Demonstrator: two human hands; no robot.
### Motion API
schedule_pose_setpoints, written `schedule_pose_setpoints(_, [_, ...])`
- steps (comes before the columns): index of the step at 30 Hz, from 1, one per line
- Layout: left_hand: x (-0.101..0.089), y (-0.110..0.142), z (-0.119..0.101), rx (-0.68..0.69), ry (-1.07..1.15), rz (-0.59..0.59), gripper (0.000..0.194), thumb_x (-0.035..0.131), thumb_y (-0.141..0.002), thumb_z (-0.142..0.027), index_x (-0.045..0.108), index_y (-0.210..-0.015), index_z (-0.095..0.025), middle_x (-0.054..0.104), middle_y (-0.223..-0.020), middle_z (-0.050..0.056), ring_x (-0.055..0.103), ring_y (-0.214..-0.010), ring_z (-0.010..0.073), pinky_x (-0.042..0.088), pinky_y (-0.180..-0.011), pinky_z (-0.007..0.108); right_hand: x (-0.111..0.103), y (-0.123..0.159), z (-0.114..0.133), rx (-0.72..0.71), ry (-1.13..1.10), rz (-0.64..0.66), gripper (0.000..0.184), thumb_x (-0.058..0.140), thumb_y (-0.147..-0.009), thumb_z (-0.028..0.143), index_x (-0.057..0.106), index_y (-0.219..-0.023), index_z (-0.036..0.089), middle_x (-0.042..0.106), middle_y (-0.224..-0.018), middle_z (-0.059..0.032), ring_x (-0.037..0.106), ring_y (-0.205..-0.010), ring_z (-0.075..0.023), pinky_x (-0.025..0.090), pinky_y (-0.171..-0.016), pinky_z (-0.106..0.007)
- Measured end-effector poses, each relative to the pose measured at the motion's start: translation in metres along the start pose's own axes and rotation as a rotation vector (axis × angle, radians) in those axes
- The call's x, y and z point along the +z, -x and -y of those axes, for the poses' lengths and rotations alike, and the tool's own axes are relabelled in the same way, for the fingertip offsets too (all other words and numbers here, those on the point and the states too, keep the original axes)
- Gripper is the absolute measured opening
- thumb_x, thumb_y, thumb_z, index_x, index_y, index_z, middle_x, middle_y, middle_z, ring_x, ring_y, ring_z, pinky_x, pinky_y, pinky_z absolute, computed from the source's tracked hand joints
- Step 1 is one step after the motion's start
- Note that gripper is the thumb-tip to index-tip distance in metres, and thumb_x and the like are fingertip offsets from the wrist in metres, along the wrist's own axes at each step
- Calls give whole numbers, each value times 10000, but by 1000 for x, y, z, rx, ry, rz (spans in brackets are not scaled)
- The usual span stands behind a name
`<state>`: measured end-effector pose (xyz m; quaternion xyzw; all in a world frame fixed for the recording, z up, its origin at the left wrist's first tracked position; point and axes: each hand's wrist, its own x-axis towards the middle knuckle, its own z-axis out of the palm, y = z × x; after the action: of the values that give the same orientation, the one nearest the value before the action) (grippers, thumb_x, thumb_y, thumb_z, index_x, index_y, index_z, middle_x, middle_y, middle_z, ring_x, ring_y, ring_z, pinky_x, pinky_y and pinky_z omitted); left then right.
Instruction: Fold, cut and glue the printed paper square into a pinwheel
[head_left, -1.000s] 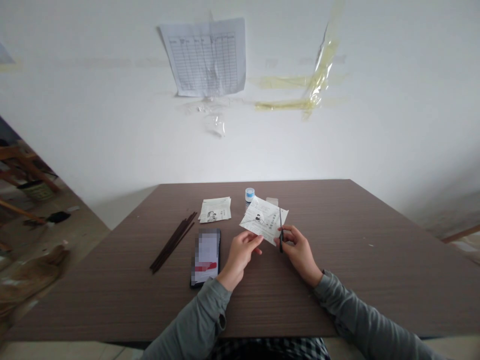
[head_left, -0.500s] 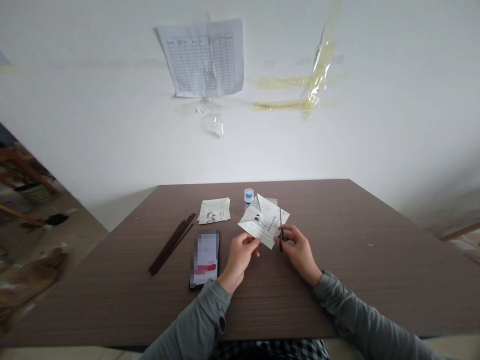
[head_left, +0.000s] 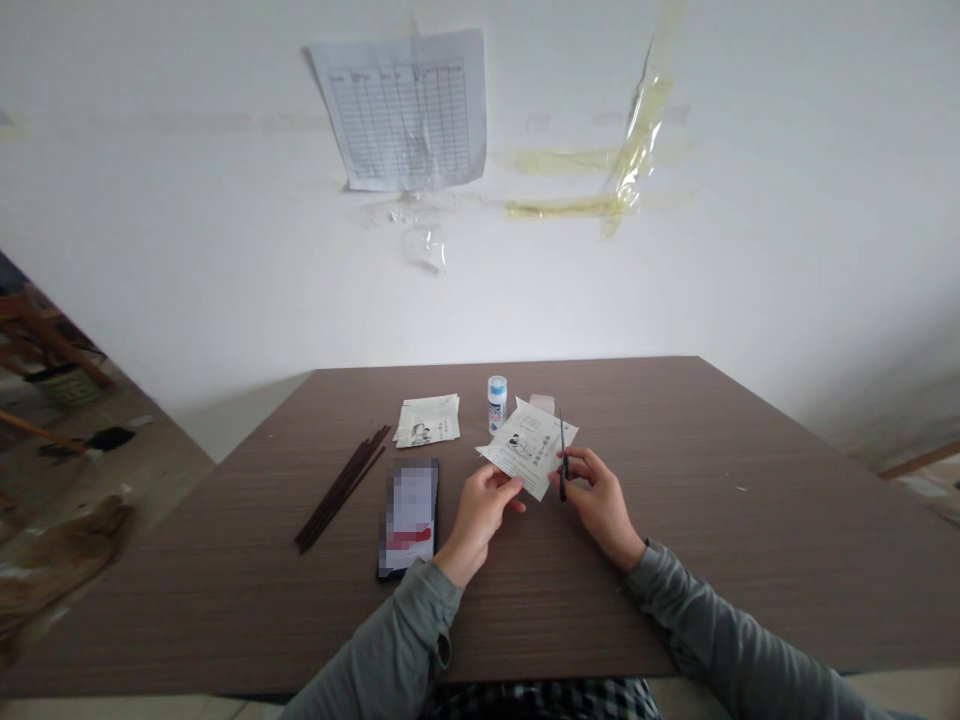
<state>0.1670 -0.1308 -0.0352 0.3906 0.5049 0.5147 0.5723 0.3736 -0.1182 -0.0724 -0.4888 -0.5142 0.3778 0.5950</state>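
Observation:
My left hand [head_left: 484, 512] pinches the lower left edge of a printed sheet of paper [head_left: 529, 445], which is tilted above the table. The sheet carries small drawings and lines of text. In my right hand [head_left: 596, 500] is a pair of dark scissors [head_left: 562, 465], its fingers closed about the handles. The blades point away from me and lie along the right part of the sheet. Whether they touch the paper I cannot tell. Behind the sheet stands a small white bottle with a blue cap [head_left: 496, 405].
On the brown table [head_left: 712, 470] a stack of printed papers [head_left: 427, 421] lies back left. Several thin dark sticks [head_left: 341, 490] lie at the left, beside a phone [head_left: 409, 515]. A small pale block [head_left: 541, 404] sits behind the sheet. The white wall [head_left: 337, 300] rises at the table's far edge.
The sheet's far corner has dipped and its angle has changed, so more of the bottle and the pale block shows behind it. Both hands have stayed nearly in place.

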Motion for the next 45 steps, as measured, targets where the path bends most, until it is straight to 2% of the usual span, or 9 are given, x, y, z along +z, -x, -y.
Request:
schedule_pose_setpoints(6, [2,0,2,21,-20,-18,201,1057,-801,-219,937,-962,-207,977,-1012,125,842,-736,232,524,-504,232,0,1,1,0,7,12,537,1071,-785,635,792,-1111,312,876,-869,-48,810,-885,-330,689,-829,-464])
schedule_pose_setpoints(10, [3,0,0,15,-40,-31,145,1011,-831,-195,925,-948,-189,947,-959,112,749,-616,166,381,-469,217,1,1,1,-10,17,-13,509,1055,-791,614,802,-1111,310,864,-853,-36,791,-868,-318,677,-814,-456])
schedule_pose_setpoints(13, [3,-1,-3,6,-49,-42,129,999,-839,-211,893,-910,-192,931,-925,100,734,-575,156,293,-456,220,1,2,2,-5,9,-33,501,1052,-790,611,820,-1115,308,891,-871,-51,799,-874,-325,671,-812,-460])
schedule_pose_setpoints(16, [1,-1,-5,31,-47,-54,187,1026,-832,-262,872,-920,-202,925,-919,82,749,-570,155,289,-455,214,-1,3,2,15,-1,-57,545,1045,-802,651,847,-1150,281,918,-895,-82,804,-869,-326,660,-804,-461])
schedule_pose_setpoints(20, [-4,-3,-7,95,-27,-73,325,1076,-807,-378,879,-991,-198,947,-963,90,773,-584,157,329,-446,199,-4,6,2,42,19,-67,573,1022,-833,691,907,-1189,257,891,-863,-68,786,-821,-290,657,-800,-437])
schedule_pose_setpoints(27, [-8,-6,-13,109,6,-170,377,1077,-773,-417,851,-981,-197,952,-986,101,806,-604,183,322,-443,204,0,14,13,138,3,94,618,1042,-784,742,959,-1118,228,873,-797,-78,814,-751,-316,683,-767,-476])
schedule_pose_setpoints(32, [-11,-7,-14,133,27,-180,394,1057,-777,-443,804,-970,-211,923,-983,85,812,-628,181,312,-473,204,1,19,24,169,33,228,596,1068,-767,745,957,-1069,243,874,-772,-75,831,-726,-336,699,-765,-485])
schedule_pose_setpoints(40, [-13,-9,-19,119,39,-227,342,1026,-796,-413,774,-942,-234,906,-936,60,815,-642,188,346,-472,214,3,22,34,201,8,347,481,1079,-767,693,933,-907,256,871,-739,-67,789,-665,-291,694,-738,-462])
schedule_pose_setpoints(45, [-16,-11,-20,140,55,-235,403,1059,-775,-446,772,-940,-217,914,-955,77,817,-628,180,336,-468,201,4,23,34,197,22,403,472,1060,-794,676,944,-921,236,867,-718,-61,767,-654,-267,673,-720,-438])
